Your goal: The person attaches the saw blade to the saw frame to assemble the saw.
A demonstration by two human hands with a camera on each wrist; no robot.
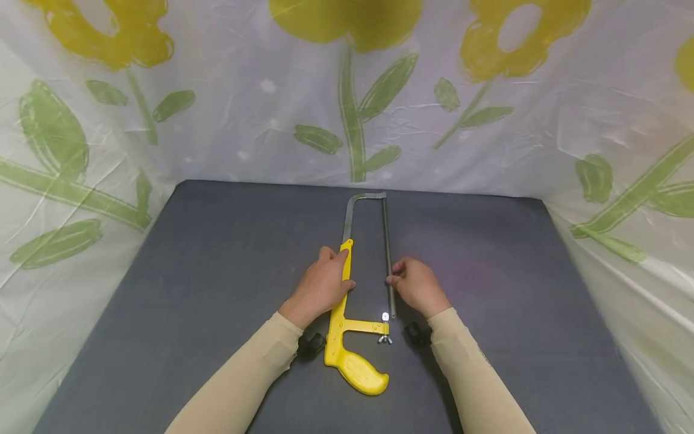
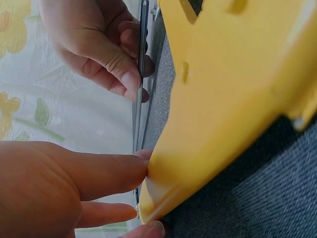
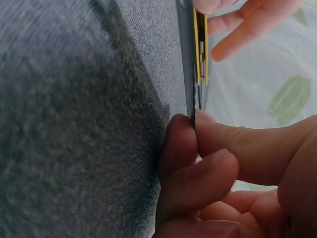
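Note:
A hacksaw lies flat, its yellow handle (image 1: pixel 362 375) toward me and its grey metal bow (image 1: pixel 349 220) pointing away. My left hand (image 1: pixel 320 283) holds the yellow frame (image 1: pixel 337 313) midway, thumb and fingers on either side of its edge (image 2: pixel 163 183). On the other side, my right hand (image 1: pixel 420 286) pinches the thin dark blade (image 1: pixel 387 241) between thumb and fingertips, in its lower half. The blade's far end meets the bow's tip. Its near end lies just right of the small metal blade holder (image 1: pixel 385 316), above the wing nut (image 1: pixel 385 339).
The hacksaw rests on a dark grey cloth-covered table (image 1: pixel 228 241). A pale curtain (image 1: pixel 228 108) printed with yellow flowers and green leaves hangs behind the table and along both sides. Black wrist devices (image 1: pixel 417 333) sit under both forearms, close to the saw.

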